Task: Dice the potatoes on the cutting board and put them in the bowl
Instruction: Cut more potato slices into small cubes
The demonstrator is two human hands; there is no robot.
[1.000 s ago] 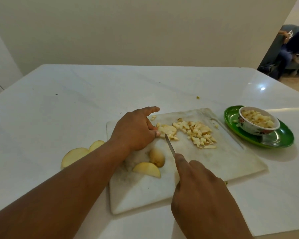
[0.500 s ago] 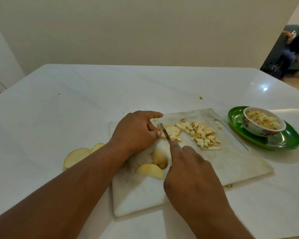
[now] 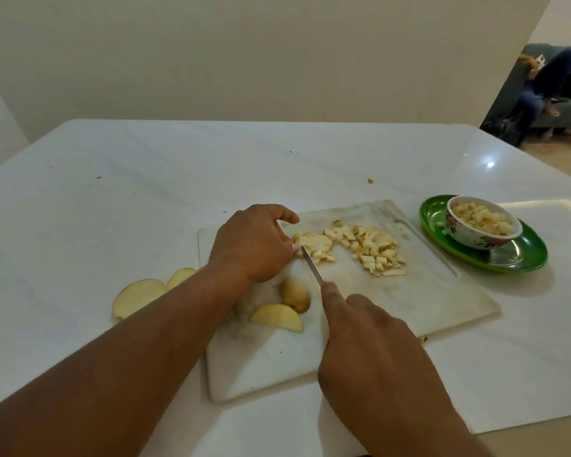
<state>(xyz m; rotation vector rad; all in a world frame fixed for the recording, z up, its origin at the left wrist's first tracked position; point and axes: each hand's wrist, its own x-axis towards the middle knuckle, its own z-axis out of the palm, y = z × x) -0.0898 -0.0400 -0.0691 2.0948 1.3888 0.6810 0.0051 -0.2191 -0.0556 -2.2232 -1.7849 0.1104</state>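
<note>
Potatoes first: pale yellow potato slab [image 3: 314,243] lies on the worn white plastic cutting board [image 3: 435,291], at the board's far-left part, w/ your left hand [image 3: 253,247] curled over it, fingertips pinning its left edge. A heap of small pale diced cubes [image 3: 370,247] sits just right of that slab, toward the board's far-right half. Two uncut yellow-skinned wedges [image 3: 285,308] rest on the board's left side, near your left wrist. Two more flat slices [image 3: 145,295] lie off the board, on the white tabletop [image 3: 112,192] just left of it.

Your right hand [image 3: 373,351] is wrapped round the handle of a thin steel-bladed knife [image 3: 312,265], index finger laid along the spine; handle itself is hidden, so grip detail beyond that can't be told. Blade tip is at the slab, right beside your left fingertips.

Small white floral ceramic bowl [image 3: 475,239], already holding cubes, stands on a glossy green plate [image 3: 521,255] just off the board's far-right corner.

Risks, as I judge them:
- Blade v. close to left fingertips; a slip on the wet slab could nick you. Keep tips tucked.
- Slab is partly cut, so loose bits may skid under pressure.
- A stray bit [image 3: 371,181] lies on the tabletop beyond the board's far edge, so pieces can scatter; go gently when moving the heap.
- Bowl looks quite full; tipping more in may spill onto the plate.
</note>
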